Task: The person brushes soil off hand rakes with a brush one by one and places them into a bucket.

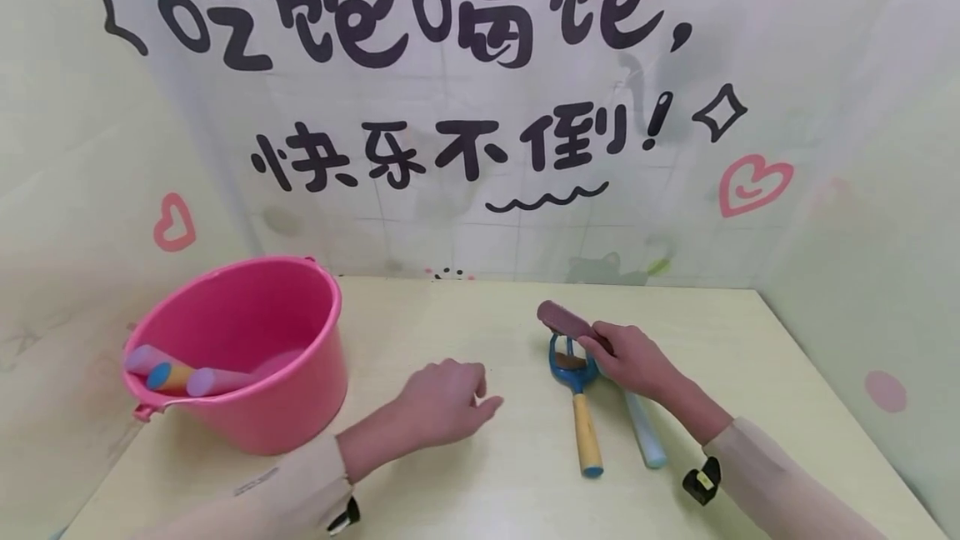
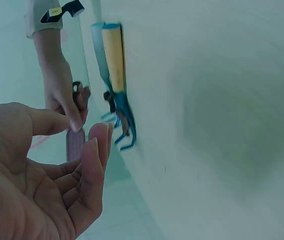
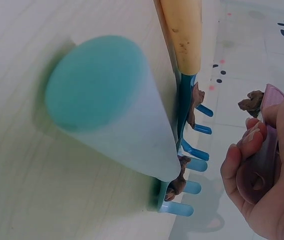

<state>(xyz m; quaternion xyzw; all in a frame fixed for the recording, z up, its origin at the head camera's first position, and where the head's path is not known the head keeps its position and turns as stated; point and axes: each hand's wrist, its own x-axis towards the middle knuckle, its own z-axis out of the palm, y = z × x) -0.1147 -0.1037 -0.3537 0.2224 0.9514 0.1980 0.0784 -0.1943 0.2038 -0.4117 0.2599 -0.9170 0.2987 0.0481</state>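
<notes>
My right hand [image 1: 637,361] grips a mauve, paddle-like tool [image 1: 566,322] by its handle, which has a hole near the end in the right wrist view. A brown, rough lump [image 3: 252,103] shows at the tool's underside. Below it lie two small hand rakes: a blue one with a yellow handle [image 1: 587,432] and a teal one with a pale blue handle [image 1: 643,427]. Brown pieces [image 3: 194,102] rest among their tines. Over the table's middle, my left hand [image 1: 446,402] is empty, its fingers loosely bent.
A pink bucket [image 1: 277,407] stands on the left of the pale table [image 1: 420,490]. Inside it, purple rods [image 1: 221,382] and a yellow one with a blue end [image 1: 171,377] lean at the rim. A printed wall covering [image 1: 450,232] rises behind the table.
</notes>
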